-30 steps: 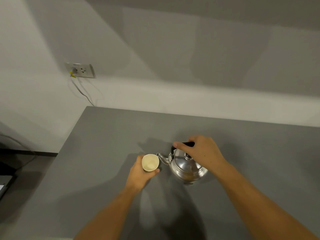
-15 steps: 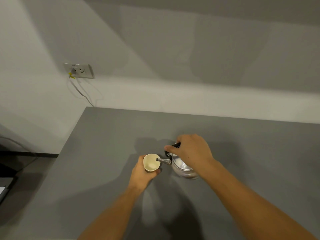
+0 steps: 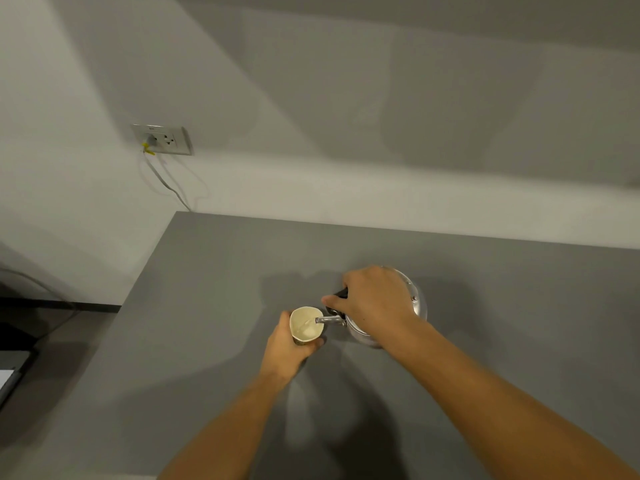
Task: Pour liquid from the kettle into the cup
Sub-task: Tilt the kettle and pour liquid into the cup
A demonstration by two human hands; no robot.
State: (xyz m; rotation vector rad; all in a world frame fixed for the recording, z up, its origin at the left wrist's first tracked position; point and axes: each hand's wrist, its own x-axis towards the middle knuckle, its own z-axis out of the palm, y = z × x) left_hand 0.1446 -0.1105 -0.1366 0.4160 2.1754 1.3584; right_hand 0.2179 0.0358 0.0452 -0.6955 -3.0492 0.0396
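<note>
Over a grey tabletop (image 3: 214, 306), the right hand (image 3: 375, 301) grips and tilts a shiny metal kettle (image 3: 414, 306), its spout over the small cream paper cup (image 3: 306, 325) gripped by the left hand (image 3: 287, 351); pouring looks underway, and next calls for levelling the kettle before overflow.
</note>
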